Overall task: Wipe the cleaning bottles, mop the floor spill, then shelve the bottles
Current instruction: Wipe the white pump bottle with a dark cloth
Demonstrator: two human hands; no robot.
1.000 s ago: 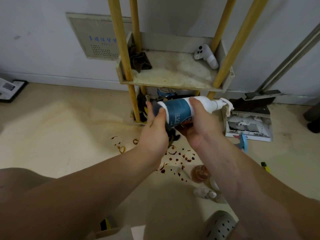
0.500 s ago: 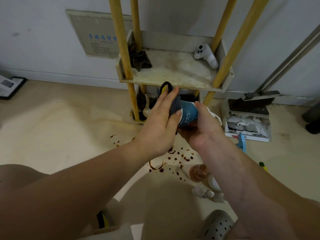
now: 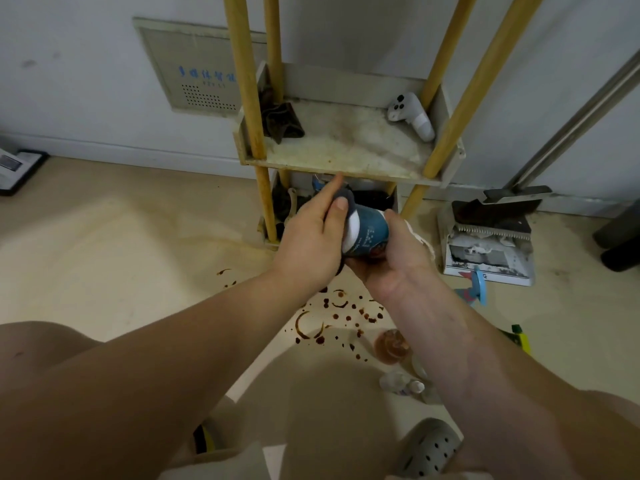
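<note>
Above the brown spill (image 3: pixel 341 315), the right hand (image 3: pixel 398 263) grips a blue bottle (image 3: pixel 369 232) from beneath while the left hand (image 3: pixel 310 239) pinches a dark cloth (image 3: pixel 347 196) against its upper end.

Both hands meet in the middle, above a brown spill (image 3: pixel 332 311) of drops and rings on the beige floor. The right hand (image 3: pixel 398 268) grips a blue-and-white bottle (image 3: pixel 369 230) from below, tilted on its side. The left hand (image 3: pixel 310 239) pinches a dark cloth (image 3: pixel 346 198) against the bottle's far end. Just beyond stands a stained shelf (image 3: pixel 346 148) holding a dark rag (image 3: pixel 281 121) at its left and a white controller (image 3: pixel 412 116) at its right. A dustpan (image 3: pixel 488 245) sits to the right, and small bottles (image 3: pixel 393 346) lie near the spill.
</note>
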